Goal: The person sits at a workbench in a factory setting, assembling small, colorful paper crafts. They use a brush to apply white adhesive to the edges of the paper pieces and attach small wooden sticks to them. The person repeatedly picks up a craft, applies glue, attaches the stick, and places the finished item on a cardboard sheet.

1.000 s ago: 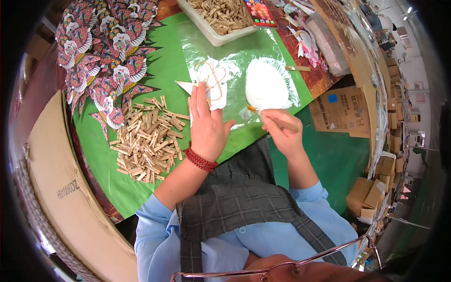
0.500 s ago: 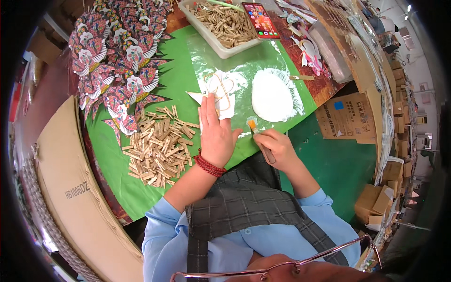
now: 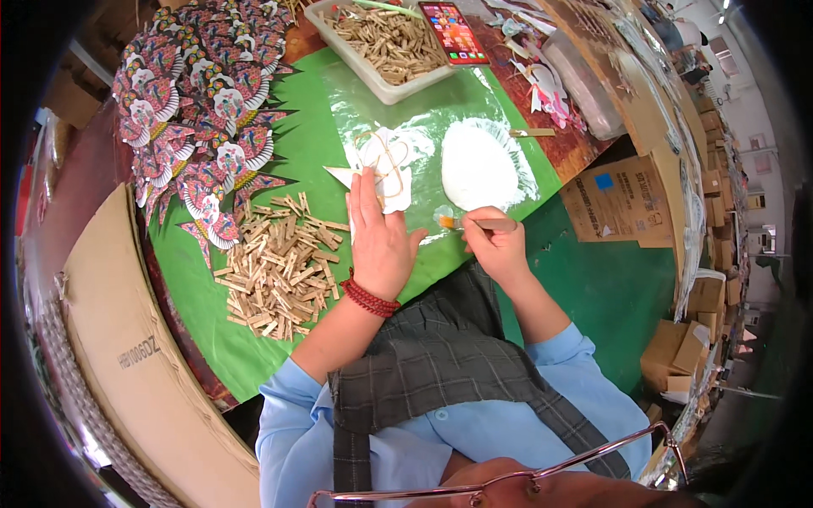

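Note:
My left hand (image 3: 378,240) lies flat on a white paper cut-out (image 3: 383,166) with thin bamboo strips on it, pressing its near edge onto a clear plastic sheet (image 3: 398,102). A red bead bracelet (image 3: 367,298) circles that wrist. My right hand (image 3: 498,248) grips a small brush (image 3: 474,223) whose orange tip points left, close to the cut-out's right edge. A second white fan-shaped paper piece (image 3: 479,166) lies just beyond the brush.
A heap of wooden clothespins (image 3: 275,267) sits left of my left hand on the green mat (image 3: 203,339). Colourful finished paper pieces (image 3: 203,93) cover the far left. A white tray of clothespins (image 3: 385,46) and a phone (image 3: 453,32) stand at the back. Cardboard boxes (image 3: 618,199) lie below, right.
The view has shifted so the table sits lower and further right. My right hand has drawn the brush a little nearer to me; my left hand stays pressed on the cut-out.

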`<move>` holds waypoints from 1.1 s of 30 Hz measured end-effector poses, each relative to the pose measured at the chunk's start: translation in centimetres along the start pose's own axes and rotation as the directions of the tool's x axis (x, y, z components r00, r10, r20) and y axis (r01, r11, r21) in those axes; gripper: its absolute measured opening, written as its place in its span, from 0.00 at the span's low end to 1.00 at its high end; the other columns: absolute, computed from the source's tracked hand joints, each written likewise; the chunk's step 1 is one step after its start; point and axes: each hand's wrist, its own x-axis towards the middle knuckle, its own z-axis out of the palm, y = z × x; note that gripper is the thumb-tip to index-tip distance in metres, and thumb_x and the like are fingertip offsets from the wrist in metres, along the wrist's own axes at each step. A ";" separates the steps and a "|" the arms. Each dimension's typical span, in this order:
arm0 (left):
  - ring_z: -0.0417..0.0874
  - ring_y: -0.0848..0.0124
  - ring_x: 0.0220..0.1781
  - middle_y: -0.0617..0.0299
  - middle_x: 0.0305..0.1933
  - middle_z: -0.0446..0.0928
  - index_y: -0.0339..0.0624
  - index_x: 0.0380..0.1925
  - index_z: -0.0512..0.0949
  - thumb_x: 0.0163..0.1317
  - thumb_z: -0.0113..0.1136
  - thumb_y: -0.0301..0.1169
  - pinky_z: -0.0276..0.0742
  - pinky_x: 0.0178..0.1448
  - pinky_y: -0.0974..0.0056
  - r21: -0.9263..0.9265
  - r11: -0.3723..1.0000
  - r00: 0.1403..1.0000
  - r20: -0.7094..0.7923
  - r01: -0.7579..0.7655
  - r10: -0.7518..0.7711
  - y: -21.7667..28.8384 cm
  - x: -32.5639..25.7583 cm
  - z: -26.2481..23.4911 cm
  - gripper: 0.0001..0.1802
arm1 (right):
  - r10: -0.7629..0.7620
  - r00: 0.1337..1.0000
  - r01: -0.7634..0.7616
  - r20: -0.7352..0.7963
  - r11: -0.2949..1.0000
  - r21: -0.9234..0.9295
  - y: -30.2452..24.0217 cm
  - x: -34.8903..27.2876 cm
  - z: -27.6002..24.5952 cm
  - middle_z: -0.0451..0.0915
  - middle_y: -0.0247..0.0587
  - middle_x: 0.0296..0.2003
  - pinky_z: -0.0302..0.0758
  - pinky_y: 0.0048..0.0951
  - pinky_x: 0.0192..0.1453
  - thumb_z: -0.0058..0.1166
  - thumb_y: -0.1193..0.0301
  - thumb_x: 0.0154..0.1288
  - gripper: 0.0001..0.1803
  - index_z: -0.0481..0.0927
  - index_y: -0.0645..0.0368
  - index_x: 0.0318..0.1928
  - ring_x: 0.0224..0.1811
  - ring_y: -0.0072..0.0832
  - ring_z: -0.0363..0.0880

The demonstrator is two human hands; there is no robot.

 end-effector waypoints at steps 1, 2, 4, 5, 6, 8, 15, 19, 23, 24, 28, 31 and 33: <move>0.53 0.38 0.68 0.37 0.68 0.48 0.30 0.59 0.61 0.36 0.75 0.29 0.57 0.68 0.46 -0.002 1.000 1.000 0.000 0.003 -0.003 0.0 -0.1 0.0 0.47 | 0.010 1.000 -0.010 0.012 1.000 -0.012 -0.1 -0.1 -0.2 0.77 0.32 0.23 0.69 0.16 0.24 0.54 0.77 0.62 0.04 0.79 0.67 0.34 0.21 0.13 0.73; 0.53 0.38 0.68 0.37 0.68 0.48 0.30 0.59 0.62 0.37 0.75 0.29 0.57 0.68 0.46 -0.011 1.000 1.000 0.003 0.010 -0.010 0.1 -0.2 0.0 0.47 | 0.019 1.000 -0.019 0.024 1.000 -0.025 -0.3 -0.2 -0.5 0.78 0.33 0.24 0.71 0.16 0.24 0.54 0.77 0.62 0.05 0.79 0.67 0.35 0.21 0.15 0.75; 0.53 0.38 0.68 0.37 0.68 0.48 0.29 0.57 0.63 0.37 0.75 0.29 0.57 0.67 0.45 -0.016 1.000 1.000 -0.001 0.012 -0.012 0.1 -0.1 -0.1 0.45 | -0.063 0.998 0.064 0.014 0.996 -0.069 -0.8 -0.1 -0.5 0.80 0.35 0.26 0.73 0.17 0.25 0.54 0.78 0.61 0.05 0.79 0.68 0.36 0.22 0.17 0.76; 0.53 0.38 0.68 0.37 0.68 0.48 0.29 0.57 0.63 0.37 0.75 0.29 0.57 0.67 0.45 -0.017 1.000 1.000 -0.005 0.005 -0.005 0.1 0.1 -0.2 0.45 | -0.154 0.988 0.152 -0.008 0.982 -0.108 -1.1 -0.1 -0.5 0.80 0.36 0.27 0.73 0.18 0.25 0.54 0.79 0.61 0.05 0.79 0.67 0.36 0.22 0.17 0.76; 0.53 0.38 0.68 0.37 0.68 0.48 0.29 0.57 0.64 0.37 0.75 0.29 0.57 0.67 0.45 -0.018 1.000 1.000 -0.004 -0.005 0.005 0.2 0.1 -0.2 0.45 | -0.240 0.970 0.234 -0.031 0.961 -0.147 -1.2 -0.2 -0.5 0.80 0.36 0.28 0.73 0.18 0.25 0.54 0.79 0.60 0.05 0.80 0.66 0.37 0.23 0.17 0.76; 0.53 0.38 0.68 0.37 0.68 0.49 0.29 0.58 0.63 0.37 0.74 0.29 0.57 0.67 0.44 -0.013 1.000 1.000 0.001 -0.007 0.007 0.0 -0.4 0.1 0.45 | -0.355 0.934 0.355 0.038 0.915 -0.192 -0.4 -0.3 -0.1 0.79 0.37 0.27 0.71 0.21 0.26 0.54 0.80 0.59 0.04 0.79 0.64 0.36 0.23 0.21 0.76; 0.53 0.37 0.67 0.36 0.67 0.50 0.30 0.59 0.62 0.36 0.75 0.28 0.58 0.67 0.45 -0.012 1.000 1.000 -0.002 0.003 -0.003 0.6 -0.3 -0.5 0.47 | -0.496 0.847 0.530 0.188 0.770 -0.355 -2.2 -1.2 -0.4 0.78 0.44 0.25 0.71 0.32 0.25 0.56 0.80 0.55 0.06 0.78 0.59 0.35 0.23 0.39 0.76; 0.54 0.37 0.67 0.36 0.67 0.50 0.29 0.60 0.60 0.39 0.74 0.31 0.57 0.67 0.45 -0.039 0.997 0.993 -0.098 -0.069 0.065 1.0 -0.1 -1.0 0.47 | -0.391 0.918 0.395 0.067 0.882 -0.256 -1.7 -1.8 -0.2 0.78 0.45 0.25 0.71 0.29 0.27 0.55 0.80 0.57 0.05 0.77 0.63 0.35 0.23 0.39 0.76; 0.57 0.45 0.68 0.37 0.65 0.58 0.29 0.63 0.59 0.48 0.71 0.36 0.54 0.69 0.50 -0.253 0.965 0.973 -0.232 -0.069 0.009 1.6 0.4 -1.9 0.45 | -0.422 0.906 0.401 -0.041 0.882 -0.246 -1.4 -2.3 0.1 0.79 0.41 0.26 0.71 0.20 0.29 0.55 0.80 0.60 0.04 0.78 0.65 0.36 0.25 0.20 0.76; 0.60 0.52 0.68 0.42 0.65 0.59 0.31 0.62 0.61 0.51 0.68 0.28 0.58 0.68 0.53 -0.338 0.941 0.980 -0.191 -0.016 -0.052 1.8 0.2 -2.7 0.39 | -0.439 0.899 0.420 -0.007 0.865 -0.276 -0.4 -2.0 0.5 0.79 0.41 0.26 0.71 0.19 0.29 0.54 0.80 0.60 0.04 0.78 0.65 0.37 0.24 0.19 0.75; 0.70 0.65 0.61 0.52 0.64 0.64 0.33 0.61 0.63 0.62 0.53 0.20 0.68 0.64 0.60 -0.981 0.189 0.962 -0.019 0.034 -0.273 2.5 -0.8 -5.4 0.26 | -0.353 0.929 0.347 -0.106 0.935 -0.076 -2.4 -3.1 0.8 0.79 0.40 0.25 0.72 0.21 0.31 0.49 0.76 0.66 0.06 0.76 0.62 0.43 0.25 0.21 0.77; 0.70 0.66 0.61 0.53 0.64 0.65 0.35 0.59 0.66 0.63 0.50 0.19 0.71 0.62 0.56 -0.992 -0.054 0.947 0.125 0.115 -0.296 3.8 -2.8 -9.9 0.23 | -0.351 0.923 0.369 -0.157 0.923 0.105 -7.1 -4.6 0.8 0.79 0.37 0.27 0.74 0.21 0.33 0.47 0.75 0.69 0.07 0.74 0.62 0.44 0.28 0.20 0.77; 0.71 0.65 0.60 0.54 0.62 0.67 0.36 0.57 0.68 0.64 0.49 0.20 0.73 0.60 0.53 -0.996 -0.008 0.959 0.082 0.083 -0.272 3.1 -4.8 -11.3 0.20 | -0.497 0.841 0.523 -0.212 0.848 0.085 -9.0 -4.3 1.7 0.79 0.38 0.30 0.74 0.20 0.35 0.49 0.75 0.68 0.07 0.74 0.62 0.44 0.30 0.20 0.78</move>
